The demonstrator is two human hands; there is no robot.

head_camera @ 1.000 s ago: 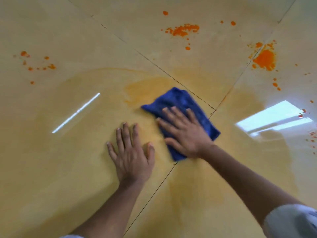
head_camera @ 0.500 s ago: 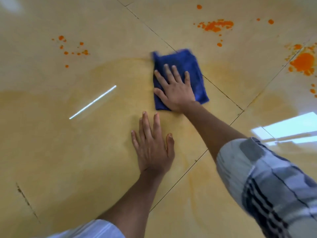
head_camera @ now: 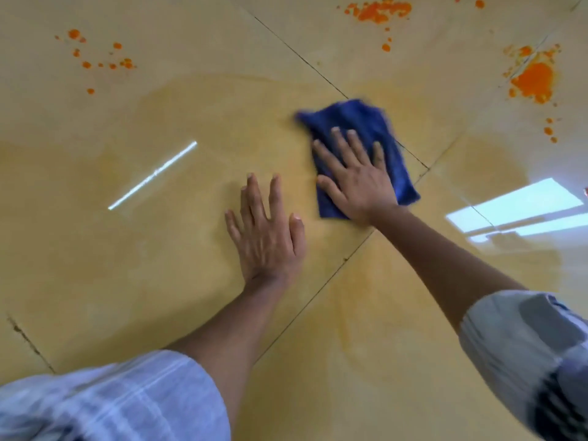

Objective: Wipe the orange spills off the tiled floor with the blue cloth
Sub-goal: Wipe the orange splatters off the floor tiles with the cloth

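Nearest me, the tiles under the person's arms show only a pale orange haze, so that stretch of the floor (head_camera: 95, 265) looks wiped, though a film is left. The left hand (head_camera: 267, 230) lies flat on the tile, fingers straight, holding nothing; I'd say it is a prop. Just beyond and beside it the right hand (head_camera: 356, 176) presses flat on the cloth (head_camera: 353, 119), fingers spread rather than curled round it. The cloth lies on the smeared patch, its far edge blurred. Farther off, nothing is wiped yet: spots (head_camera: 95, 58) at far left, a splatter (head_camera: 378, 12) at the top, and a thick blot (head_camera: 534, 81) on a grout line at right, with drips trailing below it. I'd put the job near half done.
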